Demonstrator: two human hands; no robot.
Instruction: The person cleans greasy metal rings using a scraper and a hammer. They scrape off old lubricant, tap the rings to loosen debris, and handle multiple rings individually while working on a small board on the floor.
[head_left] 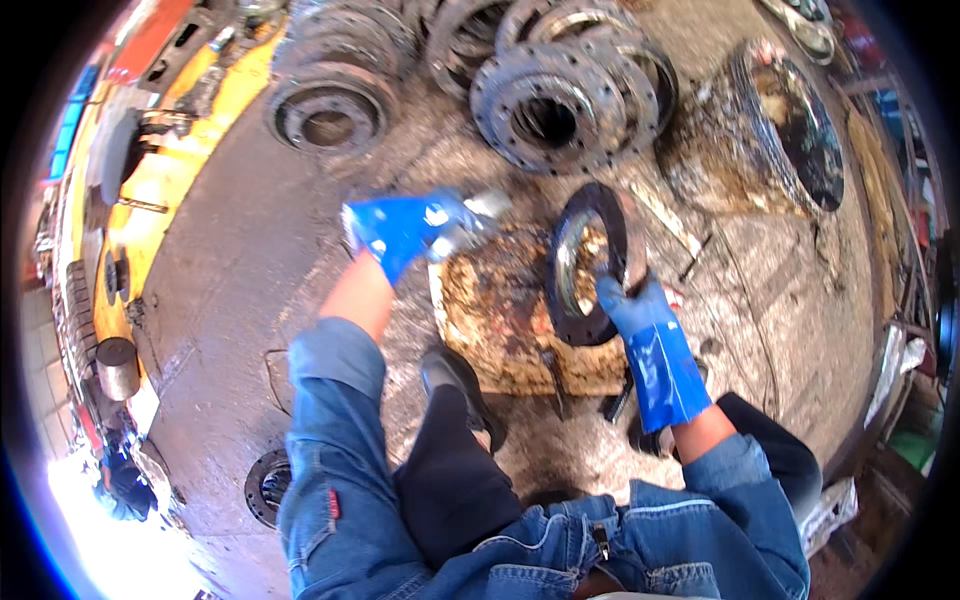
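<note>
Both my hands wear blue gloves. In my right hand [648,335] is the near right edge of a thick metal ring [570,322], with the fingers hooked over its rim. The ring stands tilted on edge over a dirty, stained board [480,340] on the floor. My left hand [415,228], left of the ring, is closed around a short silvery object [486,205]. Motion blurs that object, and its kind cannot be made out. A gap separates it from the ring.
Greasy flanges [550,120] and stacked rings [330,110] lie at the far side. A large dirty drum [740,140] rests on its side at far right. A small ring [268,487] is on the floor at near left. My shoe [462,390] is beside the board.
</note>
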